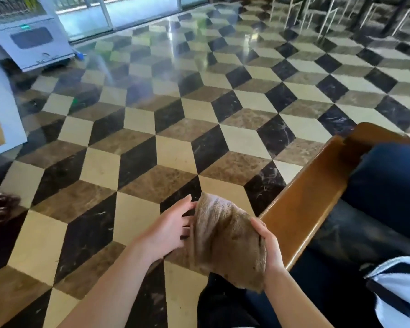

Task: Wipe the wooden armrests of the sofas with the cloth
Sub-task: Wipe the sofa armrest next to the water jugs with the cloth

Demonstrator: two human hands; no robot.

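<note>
Just left of the wooden armrest (310, 197), I see the brown cloth (225, 240) held up above the tiled floor (137, 129), not touching the wood. My right hand (269, 247) grips its right edge, thumb on top. My left hand (168, 229) is released, straight fingers touching the cloth's left side. Dark sofa cushions (388, 185) lie beyond the armrest.
</note>
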